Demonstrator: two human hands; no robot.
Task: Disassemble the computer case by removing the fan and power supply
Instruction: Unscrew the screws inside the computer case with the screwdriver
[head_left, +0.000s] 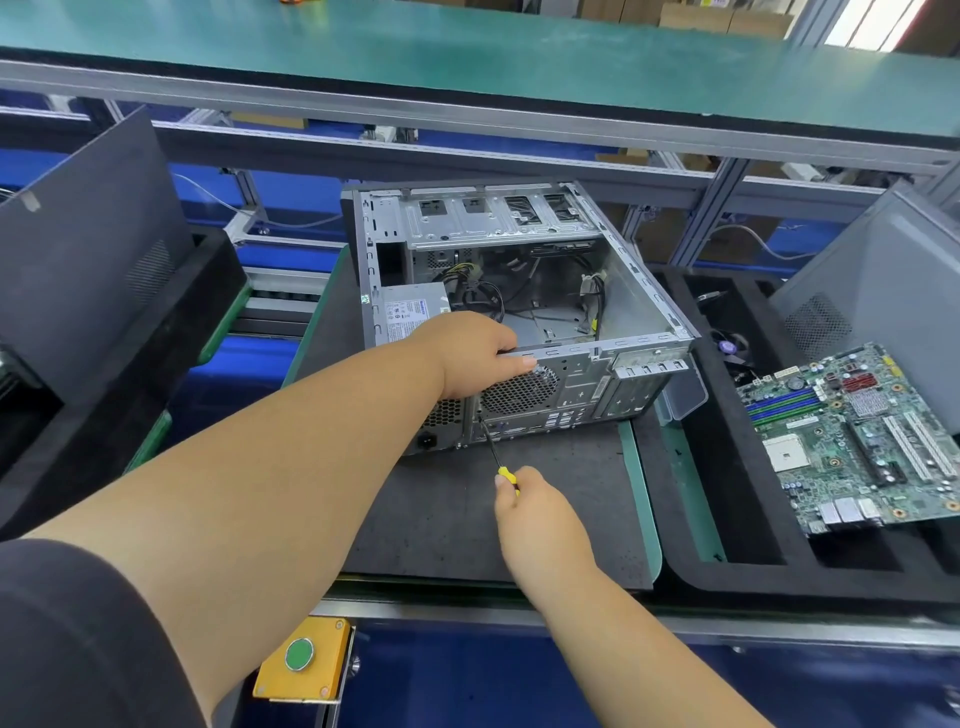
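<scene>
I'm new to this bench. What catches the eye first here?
The open computer case at centre, lying on its side. The left hand grips its near edge, while the right hand holds a yellow-handled screwdriver against the rear panel. A green motherboard lies at right.

Bright, even light; wide-angle edge bending.
</scene>
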